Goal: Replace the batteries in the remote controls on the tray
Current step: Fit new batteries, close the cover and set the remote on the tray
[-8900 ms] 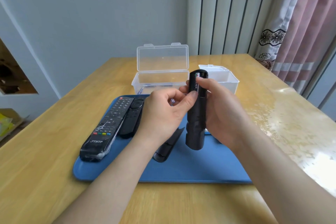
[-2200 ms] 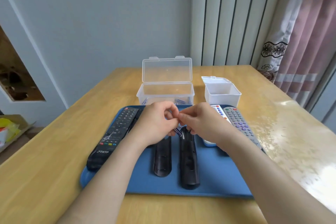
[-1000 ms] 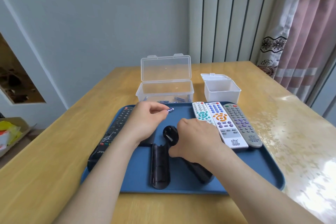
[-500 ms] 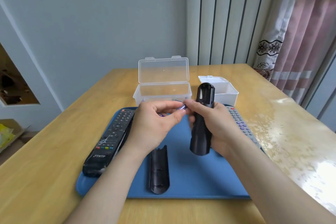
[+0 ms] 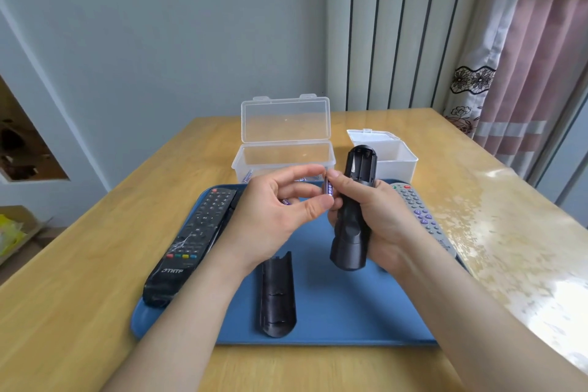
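My right hand (image 5: 378, 216) grips a black remote (image 5: 353, 210) upright above the blue tray (image 5: 334, 318), its open battery bay facing me. My left hand (image 5: 273, 216) pinches a small purple battery (image 5: 328, 189) between thumb and forefinger, right beside the remote; my right thumb touches its top. A second purple battery (image 5: 285, 201) shows inside my left palm. The remote's black battery cover (image 5: 277, 294) lies on the tray below my hands.
A long black remote (image 5: 194, 242) lies at the tray's left and a grey remote (image 5: 420, 216) at its right, partly behind my right hand. Behind the tray stand a clear open box (image 5: 283, 149) with batteries and a white box (image 5: 391, 153). The wooden table (image 5: 79, 280) surrounds them.
Over the last second my right hand lifted the black remote off the tray and stood it upright. My left hand brought the battery up beside its open bay.
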Demonstrator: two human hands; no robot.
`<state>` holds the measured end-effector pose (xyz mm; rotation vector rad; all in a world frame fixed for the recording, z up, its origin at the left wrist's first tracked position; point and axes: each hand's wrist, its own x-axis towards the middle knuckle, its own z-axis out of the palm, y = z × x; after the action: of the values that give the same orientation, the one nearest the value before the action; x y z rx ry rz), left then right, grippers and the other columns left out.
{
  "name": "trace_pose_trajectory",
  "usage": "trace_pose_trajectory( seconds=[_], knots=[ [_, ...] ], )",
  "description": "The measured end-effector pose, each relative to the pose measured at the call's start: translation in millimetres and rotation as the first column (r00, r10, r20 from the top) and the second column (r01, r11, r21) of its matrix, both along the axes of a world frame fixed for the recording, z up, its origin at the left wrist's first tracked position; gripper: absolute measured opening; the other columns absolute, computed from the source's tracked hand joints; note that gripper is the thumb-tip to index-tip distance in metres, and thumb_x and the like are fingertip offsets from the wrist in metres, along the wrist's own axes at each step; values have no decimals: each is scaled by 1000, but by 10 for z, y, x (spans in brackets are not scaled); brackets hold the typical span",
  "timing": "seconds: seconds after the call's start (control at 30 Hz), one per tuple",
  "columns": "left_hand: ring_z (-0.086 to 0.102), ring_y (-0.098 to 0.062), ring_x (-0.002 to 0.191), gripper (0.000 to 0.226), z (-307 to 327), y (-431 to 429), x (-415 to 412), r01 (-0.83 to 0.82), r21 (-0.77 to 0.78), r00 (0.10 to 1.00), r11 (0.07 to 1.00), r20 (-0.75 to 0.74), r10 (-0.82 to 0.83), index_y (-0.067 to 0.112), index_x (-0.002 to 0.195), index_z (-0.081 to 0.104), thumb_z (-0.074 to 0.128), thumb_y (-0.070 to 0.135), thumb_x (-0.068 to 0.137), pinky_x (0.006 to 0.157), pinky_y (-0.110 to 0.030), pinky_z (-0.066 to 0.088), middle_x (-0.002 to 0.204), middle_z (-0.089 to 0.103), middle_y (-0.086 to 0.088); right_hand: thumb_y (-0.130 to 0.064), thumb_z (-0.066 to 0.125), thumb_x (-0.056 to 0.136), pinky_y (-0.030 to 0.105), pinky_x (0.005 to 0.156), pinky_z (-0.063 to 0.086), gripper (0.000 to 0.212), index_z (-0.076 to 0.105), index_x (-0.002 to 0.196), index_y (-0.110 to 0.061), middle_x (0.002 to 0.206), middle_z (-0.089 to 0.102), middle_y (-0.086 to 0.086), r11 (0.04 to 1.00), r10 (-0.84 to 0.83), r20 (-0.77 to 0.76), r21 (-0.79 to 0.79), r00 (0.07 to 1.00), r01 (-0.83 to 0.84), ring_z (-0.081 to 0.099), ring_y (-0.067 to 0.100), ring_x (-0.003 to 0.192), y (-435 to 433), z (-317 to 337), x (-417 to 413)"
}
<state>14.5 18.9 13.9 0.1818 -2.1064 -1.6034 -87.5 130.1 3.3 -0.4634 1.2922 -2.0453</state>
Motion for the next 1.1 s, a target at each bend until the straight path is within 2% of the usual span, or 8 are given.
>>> trace_pose_trajectory(
  seconds=[0.13, 0.27, 0.4, 0.53, 0.7, 0.77, 0.9, 1.1],
  knots=[
    [30, -26, 65, 32, -11, 19, -19, -81, -19, 997, 997, 4, 81, 31, 103, 70, 78, 15, 76, 66, -28, 40, 80, 73, 16, -17, 71, 86, 25, 52, 39, 19, 68, 67, -17, 69, 52, 9, 1000, -21, -8, 1, 1000, 21, 44, 14, 52, -10, -20, 22],
    [68, -20, 88, 24, -43, -3, -25, -87, -17, 996, 996, -26, 86, 21, 107, 73, 73, 13, 84, 93, -38, 52, 93, 76, 8, -35, 63, 93, 28, 56, 39, 22, 66, 89, -13, 68, 61, 3, 1000, -25, 43, 15, 999, 25, 47, 13, 51, -23, -8, 35],
    [71, -9, 89, 20, 4, 27, -7, -142, -15, 981, 990, -136, 139, 25, 96, 75, 69, 8, 86, 85, -31, 54, 87, 77, 6, -56, 47, 95, 31, 59, 37, 46, 68, 100, -15, 73, 62, 5, 999, 43, 143, -5, 989, -43, 49, 16, 50, -31, 9, 45],
    [59, -41, 66, 23, 5, 62, -11, -154, -70, 976, 986, -167, 141, 35, 94, 77, 71, 15, 86, 75, -53, 53, 77, 75, 7, -63, 40, 95, 31, 56, 37, 55, 65, 96, -14, 69, 57, 6, 998, 62, 157, -37, 986, -57, 45, 18, 49, -44, 0, 59],
    [31, -9, 48, 22, -25, 118, -11, -260, -233, 962, 937, -144, 231, 36, 96, 74, 76, 19, 81, 53, -16, 32, 54, 59, -2, -59, 36, 98, 31, 66, 41, 58, 77, 91, -18, 80, 61, 7, 998, 62, 60, -1, 996, -62, 50, 21, 67, -59, -9, 85],
    [33, -9, 49, 23, -31, 135, -9, -289, -292, 955, 912, -157, 252, 34, 99, 76, 77, 22, 79, 53, -11, 30, 61, 57, -12, -59, 37, 98, 36, 80, 43, 57, 77, 92, -19, 77, 68, 2, 999, 41, 43, 28, 998, -42, 49, 25, 85, -71, -25, 84],
    [45, -1, 55, 25, -11, 178, 0, -327, -404, 939, 854, -241, 246, 21, 102, 76, 77, 11, 79, 55, -5, 32, 74, 65, 16, -59, 40, 97, 43, 94, 46, 55, 79, 90, -21, 76, 63, 0, 999, 7, 17, 42, 1000, -8, 53, 21, 81, -85, -37, 103],
    [59, -2, 67, 26, -52, 124, -40, -352, -405, 923, 844, -300, 241, 16, 102, 76, 78, 13, 76, 59, -8, 37, 90, 71, 8, -58, 43, 97, 46, 85, 51, 54, 71, 74, -17, 74, 62, 9, 996, -37, -54, 77, 998, 41, 60, 28, 78, -107, -40, 204]
  ],
)
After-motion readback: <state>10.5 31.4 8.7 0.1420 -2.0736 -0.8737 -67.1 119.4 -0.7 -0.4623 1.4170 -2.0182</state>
